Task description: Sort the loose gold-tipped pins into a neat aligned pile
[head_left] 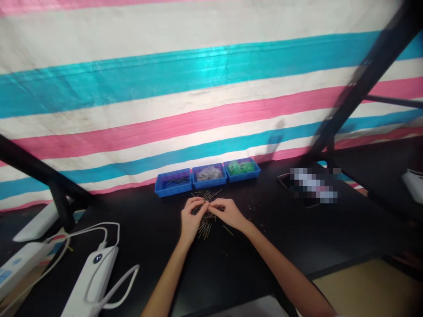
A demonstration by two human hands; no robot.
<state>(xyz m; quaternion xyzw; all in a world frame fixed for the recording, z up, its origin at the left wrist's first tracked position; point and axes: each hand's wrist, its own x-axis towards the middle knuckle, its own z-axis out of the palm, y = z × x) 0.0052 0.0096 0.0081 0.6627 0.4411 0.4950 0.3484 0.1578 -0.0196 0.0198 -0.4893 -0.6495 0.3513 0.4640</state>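
Trays (211, 182), 3 blue, stand behind thin rods (205, 230); left hand (191, 216) beside right hand (230, 214), grips unclear.

Note creased sheet (211, 105) as back wall, striped white, turquoise and pink. See bright glare (211, 66) on upper turquoise stripe; faint shadow (276, 136) low, right of centre. Find black tabletop (148, 224) running back to sheet. Observe slanted black bars (363, 88) at both sides; tan surface (366, 286), unidentified, lower right.

Curled left hand (191, 215) beside right hand (230, 213)
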